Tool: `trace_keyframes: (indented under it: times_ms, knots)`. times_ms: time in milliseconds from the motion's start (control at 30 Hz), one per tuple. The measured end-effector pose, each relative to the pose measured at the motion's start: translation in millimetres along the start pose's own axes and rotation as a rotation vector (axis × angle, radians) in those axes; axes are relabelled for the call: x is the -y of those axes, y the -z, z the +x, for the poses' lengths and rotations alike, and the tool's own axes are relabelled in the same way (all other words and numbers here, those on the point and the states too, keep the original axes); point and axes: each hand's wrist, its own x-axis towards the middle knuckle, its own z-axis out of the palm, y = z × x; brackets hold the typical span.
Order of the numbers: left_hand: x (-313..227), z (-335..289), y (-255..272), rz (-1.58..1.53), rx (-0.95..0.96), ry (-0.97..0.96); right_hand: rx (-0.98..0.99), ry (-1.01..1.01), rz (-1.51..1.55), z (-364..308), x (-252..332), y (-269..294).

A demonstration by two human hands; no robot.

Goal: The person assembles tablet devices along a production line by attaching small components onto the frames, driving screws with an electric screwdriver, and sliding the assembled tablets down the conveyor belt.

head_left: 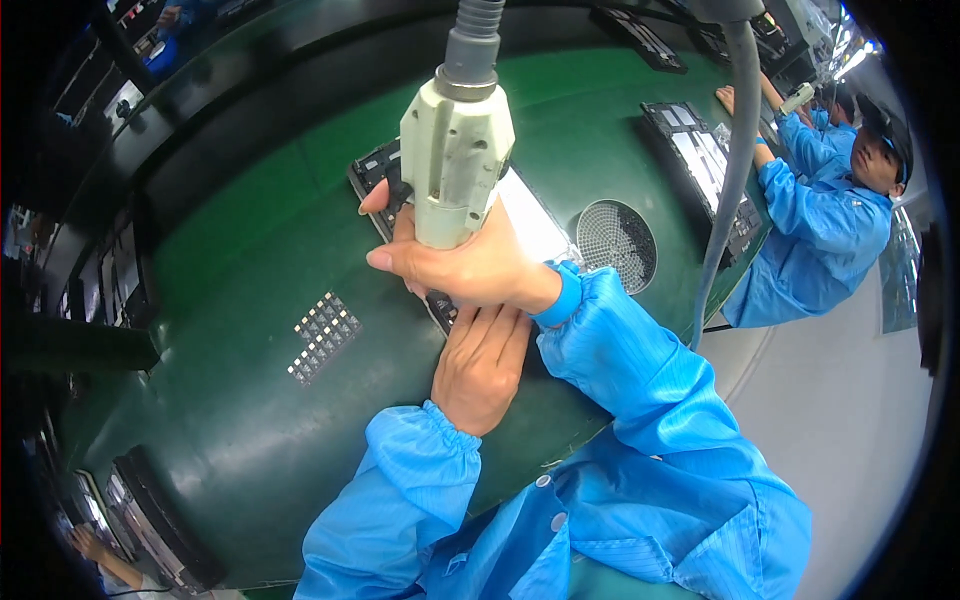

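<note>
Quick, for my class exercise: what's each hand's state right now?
Left hand: by the electronic chassis; fingertips hidden, so open or closed cannot be told.
Right hand: closed, holding the cream power tool, likely a screwdriver.

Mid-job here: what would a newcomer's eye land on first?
First, the chunky cream-coloured tool on a ribbed grey hose, upper centre, gripped by the right hand over a dark rectangular device with a bright white panel. Next, the round grey dish of small dark pieces, right of the device. Then the block of small dark parts with pale tips, left of centre on the green tabletop.
</note>
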Motion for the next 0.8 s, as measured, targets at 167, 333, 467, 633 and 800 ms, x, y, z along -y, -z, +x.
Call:
trace_keyframes:
  times_ms: [167,333,467,633,800]
  knots:
    - [-2,2,1,0.007,0.003,-0.002,-0.013,-0.011,-0.004,-2,4,1]
    - [-3,2,-1,0.009,0.006,-0.006,0.006,-0.03,-0.028,-3,2,2]
    - [-4,3,1,-0.003,0.002,0.012,-0.025,-0.068,0.024,-7,-1,-2]
    - [-6,5,2,0.0,0.027,0.037,-0.063,0.021,-0.044,-6,-5,-1]
    - [12,17,4,0.109,-0.002,0.003,-0.138,0.034,0.098,-9,15,14]
